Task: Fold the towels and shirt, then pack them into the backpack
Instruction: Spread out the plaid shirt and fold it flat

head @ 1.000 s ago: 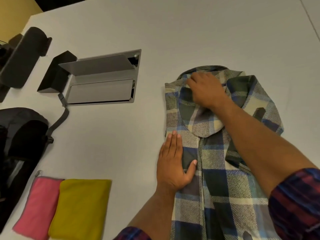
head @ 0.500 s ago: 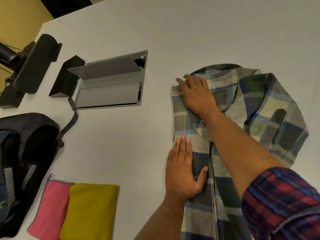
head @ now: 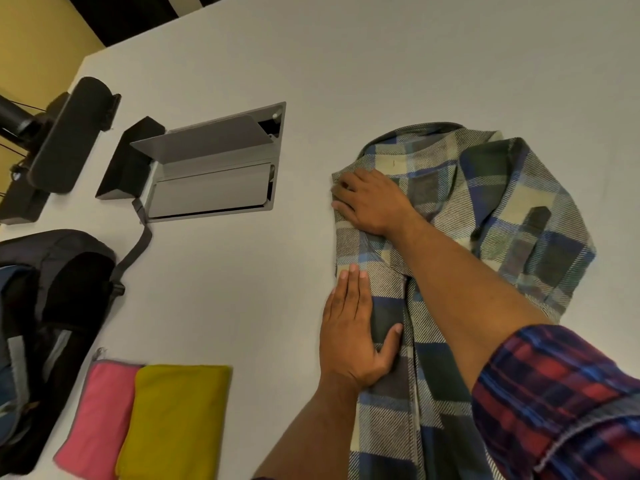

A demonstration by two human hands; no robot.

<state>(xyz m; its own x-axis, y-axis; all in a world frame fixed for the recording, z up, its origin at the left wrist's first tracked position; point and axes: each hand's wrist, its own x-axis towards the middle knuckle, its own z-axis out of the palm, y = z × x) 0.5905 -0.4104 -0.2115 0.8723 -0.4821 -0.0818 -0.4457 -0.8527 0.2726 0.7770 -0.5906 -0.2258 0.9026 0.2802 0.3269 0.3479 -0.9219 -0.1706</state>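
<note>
A blue, green and cream plaid shirt [head: 502, 209] lies on the white table [head: 381, 64], its right side folded over towards the middle. My left hand [head: 356, 334] presses flat on the shirt's left edge with straight fingers. My right hand [head: 370, 199] reaches across and rests on the shirt's upper left corner near the collar, fingers bent at the fabric edge. A folded pink towel [head: 93, 417] and a folded yellow towel [head: 176, 420] lie side by side at the lower left. The dark backpack [head: 52, 306] sits at the left edge, partly out of view.
A grey cable hatch [head: 214, 168] with a raised lid is set into the table at the upper left, with a black block [head: 128, 164] beside it. A black monitor base and arm [head: 65, 133] stand at the far left. A backpack strap [head: 138, 244] lies towards the hatch.
My right hand slid left from the collar to the shirt's upper left corner. The right side of the shirt spread wider. My left hand stayed pressed on the left edge.
</note>
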